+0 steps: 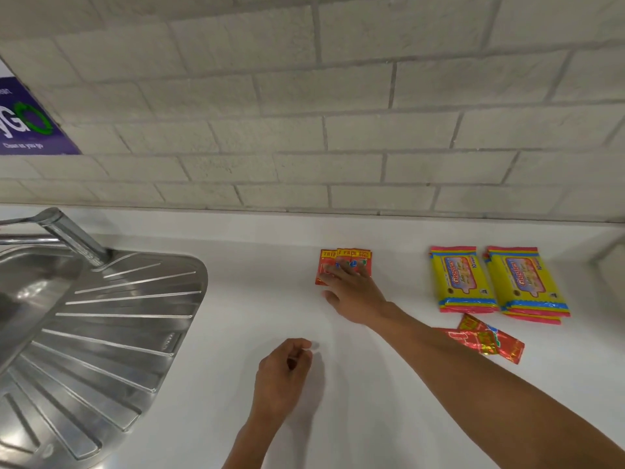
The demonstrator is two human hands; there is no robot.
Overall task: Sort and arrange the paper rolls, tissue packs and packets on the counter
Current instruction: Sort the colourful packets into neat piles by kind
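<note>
A small row of overlapping red packets [338, 260] lies flat on the white counter [257, 286] near the wall. My right hand [355, 292] rests flat on them, fingers spread, pressing down. My left hand [284, 374] hovers nearer me with its fingers curled and nothing in them. Two stacks of yellow tissue packs stand side by side at the right, one [461, 279] left of the other [526, 284]. Two loose red packets [490, 338] lie crumpled in front of the tissue packs, partly behind my right forearm. No paper rolls are in view.
A steel sink with a ribbed draining board [101, 319] and a tap [67, 235] fills the left side. A grey brick wall [304, 130] backs the counter, with a purple sign [27, 126] at the far left.
</note>
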